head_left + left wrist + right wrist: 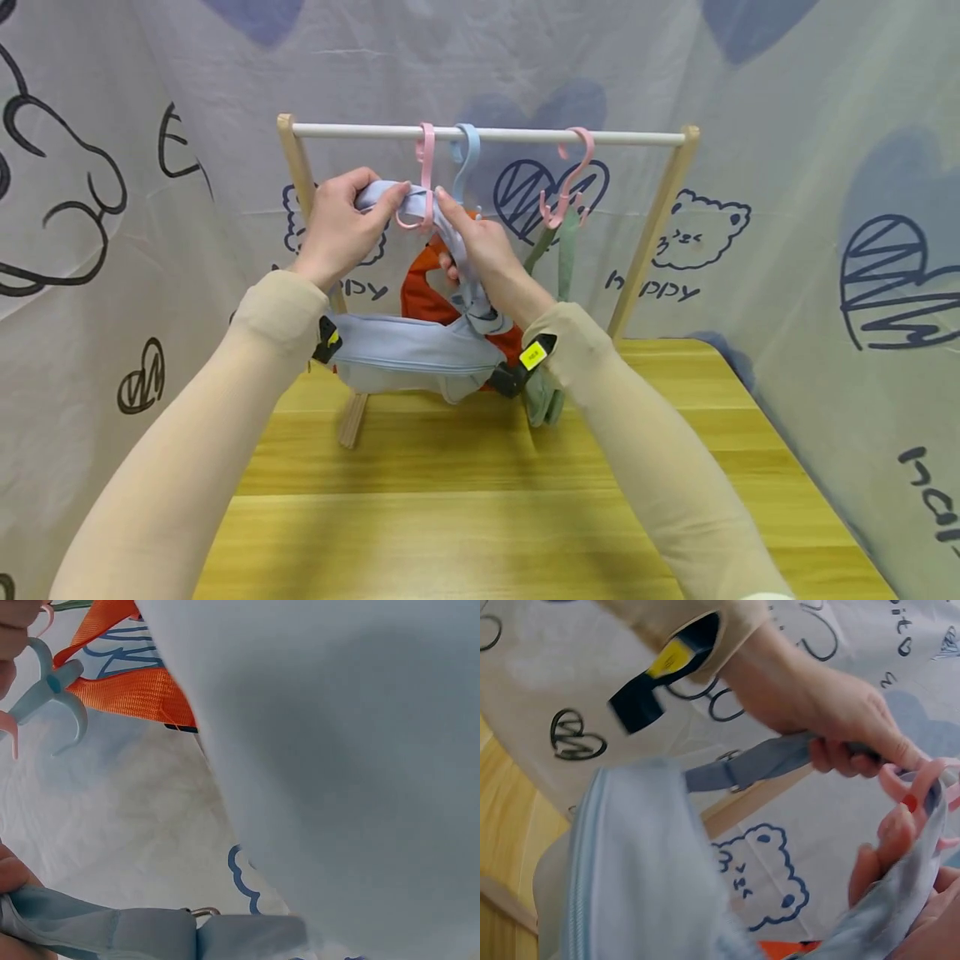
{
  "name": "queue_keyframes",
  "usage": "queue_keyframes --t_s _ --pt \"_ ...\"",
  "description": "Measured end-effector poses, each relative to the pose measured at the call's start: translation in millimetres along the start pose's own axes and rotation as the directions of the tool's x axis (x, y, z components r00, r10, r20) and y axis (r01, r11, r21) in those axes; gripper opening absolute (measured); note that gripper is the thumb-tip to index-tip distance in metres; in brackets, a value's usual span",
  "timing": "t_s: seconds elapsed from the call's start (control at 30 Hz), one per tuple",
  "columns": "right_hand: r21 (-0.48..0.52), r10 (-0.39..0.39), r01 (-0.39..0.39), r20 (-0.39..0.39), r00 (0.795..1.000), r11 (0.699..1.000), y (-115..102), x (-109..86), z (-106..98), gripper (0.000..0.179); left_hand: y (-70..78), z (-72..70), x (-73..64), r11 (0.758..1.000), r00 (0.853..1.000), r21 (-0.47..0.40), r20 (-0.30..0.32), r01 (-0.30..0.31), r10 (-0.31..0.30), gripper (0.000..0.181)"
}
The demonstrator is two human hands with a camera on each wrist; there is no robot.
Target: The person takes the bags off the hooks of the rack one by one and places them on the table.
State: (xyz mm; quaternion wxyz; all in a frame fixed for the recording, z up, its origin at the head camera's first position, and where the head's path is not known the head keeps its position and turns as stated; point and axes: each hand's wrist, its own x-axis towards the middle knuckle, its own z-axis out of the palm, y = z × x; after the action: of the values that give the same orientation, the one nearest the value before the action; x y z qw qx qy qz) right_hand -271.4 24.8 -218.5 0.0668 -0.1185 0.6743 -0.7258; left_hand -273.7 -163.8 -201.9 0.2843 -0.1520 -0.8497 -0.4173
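Note:
A light blue zippered waist bag (420, 354) hangs below both hands, its strap (772, 761) raised to the left pink hook (426, 167). My left hand (347, 223) grips one stretch of the strap just left of the hook, thumb along its top. On the other side, my right hand (486, 250) holds the strap, thumb tip beside the hook stem. The strap passes over the hook's lower prongs (922, 784) in the right wrist view. Up close in the left wrist view, the bag's body (337, 787) fills the right side.
A white rod (510, 135) on wooden posts (652, 233) carries the hooks. An orange-red bag (427, 287) hangs behind the blue one, near a light blue hook (468, 158). Further right, a green strapped item (566, 258) hangs from another pink hook (566, 187). Below lies a wooden table (450, 525).

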Motion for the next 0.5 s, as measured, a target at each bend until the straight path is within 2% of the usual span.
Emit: queue_keyframes --t_s 0.23,0.5 --pt "0.061 0.064 -0.065 0.015 0.998 0.996 -8.8 2.2 3.3 0.047 0.8 0.5 0.4 0.999 1.0 0.035 0.011 0.002 -0.002 0.039" --pt "0.035 0.051 -0.052 0.023 0.998 0.998 -7.1 4.1 3.6 0.046 -1.3 0.3 -0.6 0.997 1.0 0.072 0.018 -0.02 0.019 0.037"
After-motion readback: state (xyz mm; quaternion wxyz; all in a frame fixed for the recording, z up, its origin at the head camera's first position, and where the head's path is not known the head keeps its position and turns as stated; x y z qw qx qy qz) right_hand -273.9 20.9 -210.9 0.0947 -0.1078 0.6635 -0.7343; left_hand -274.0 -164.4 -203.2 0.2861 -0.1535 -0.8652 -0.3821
